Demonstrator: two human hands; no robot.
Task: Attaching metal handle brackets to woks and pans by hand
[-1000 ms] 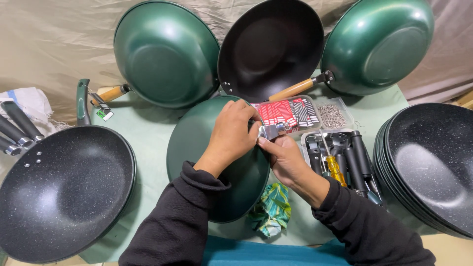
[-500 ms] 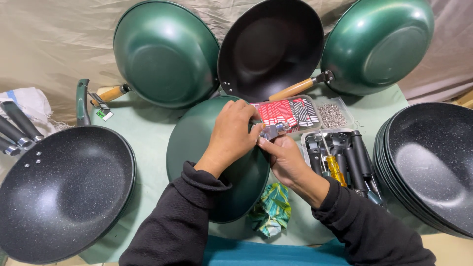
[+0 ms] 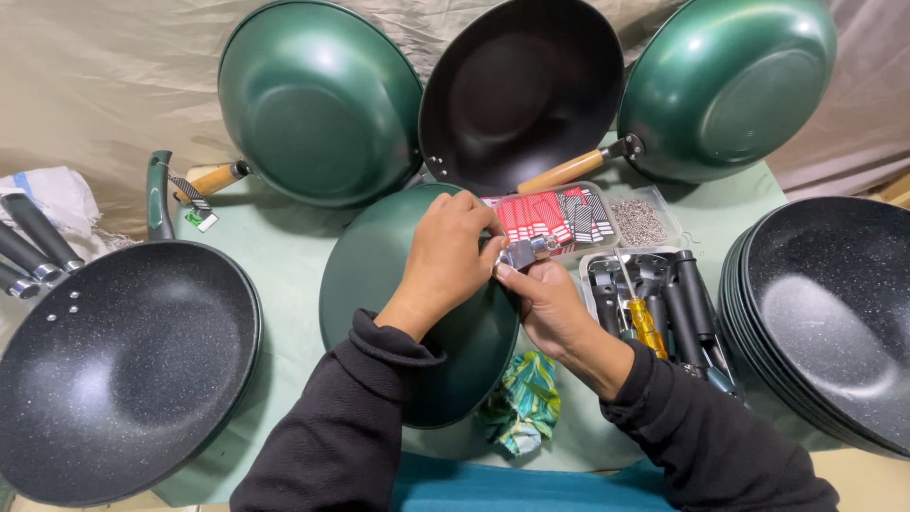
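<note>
A green wok (image 3: 379, 284) lies upside down on the pale green table (image 3: 284, 256) in front of me. My left hand (image 3: 445, 256) rests on its right rim, fingers pinched at a small metal handle bracket (image 3: 524, 252). My right hand (image 3: 545, 303) holds that bracket from below against the wok's edge. Both sleeves are black.
Three woks lean at the back: green (image 3: 318, 100), black (image 3: 517, 90), green (image 3: 725, 85). A black speckled wok (image 3: 114, 370) sits at left, a stack of them (image 3: 834, 313) at right. Trays hold red tags (image 3: 545, 216), screws (image 3: 640, 220), black handles and a yellow screwdriver (image 3: 647, 324). A crumpled cloth (image 3: 521, 403) lies near me.
Both hands stay at the wok's rim; the fingers shift slightly around the metal bracket. Nothing else has moved.
</note>
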